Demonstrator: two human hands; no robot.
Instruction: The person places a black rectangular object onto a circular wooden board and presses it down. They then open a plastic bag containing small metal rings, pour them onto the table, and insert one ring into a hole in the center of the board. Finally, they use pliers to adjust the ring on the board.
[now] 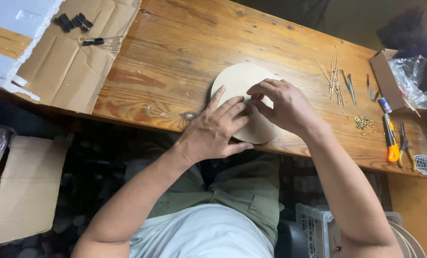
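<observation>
Both hands are resting on a round wooden disc that is lying flat at the near edge of the wooden worktop, roughly mid-length, its near rim reaching almost to that edge. The left hand is lying palm down on the near-left part of the disc, fingers spread and flat, pressing rather than clamping. The right hand is sitting on the disc's right part, fingers curled, fingertips bunching together just beside the left fingertips; whether they are pinching anything small is too hidden to tell.

Toward the far right of the worktop, thin wooden sticks are lying in a loose bunch with a couple of slim metal tools just beside them. Nearer the right end, a small heap of brass rings is lying, then an orange utility knife and pliers side by side near the near-right corner. A small wire mesh piece is sitting right at that corner. An open cardboard box with clear plastic bags is standing at the far right edge. At the left end a flattened cardboard sheet is covering the worktop, with small black parts lying on it near the far-left corner.
</observation>
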